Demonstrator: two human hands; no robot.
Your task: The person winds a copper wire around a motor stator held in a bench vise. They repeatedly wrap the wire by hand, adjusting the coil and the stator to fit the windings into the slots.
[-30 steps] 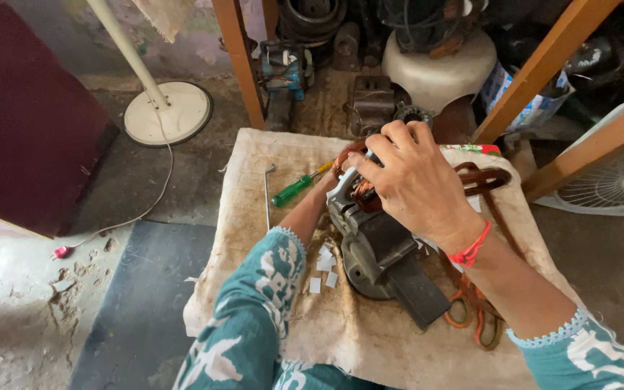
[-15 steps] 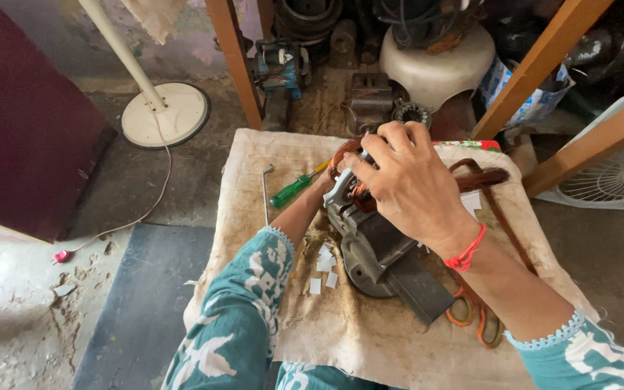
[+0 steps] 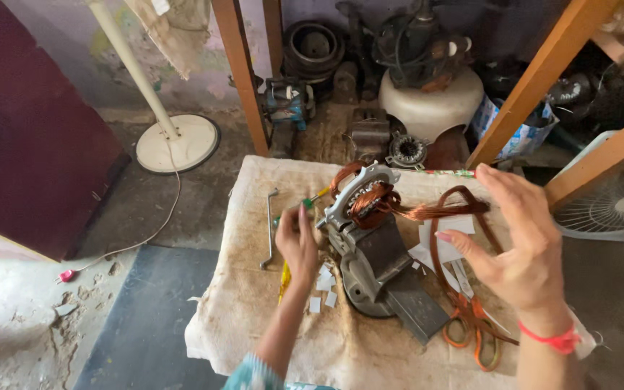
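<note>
A stator (image 3: 367, 196) with copper windings sits clamped in a vise (image 3: 380, 263) on a cloth-covered table (image 3: 254, 318). The left hand (image 3: 297, 242) rests just beside it, fingers curled near a green screwdriver (image 3: 303, 204). The right hand (image 3: 518, 245) hovers apart, fingers spread, above orange scissors (image 3: 471, 328). A metal rod (image 3: 270, 227) lies left.

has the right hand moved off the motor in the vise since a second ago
Yes. The right hand lifted off the motor stator and now hovers open to the right of the vise, over the copper wire.
</note>
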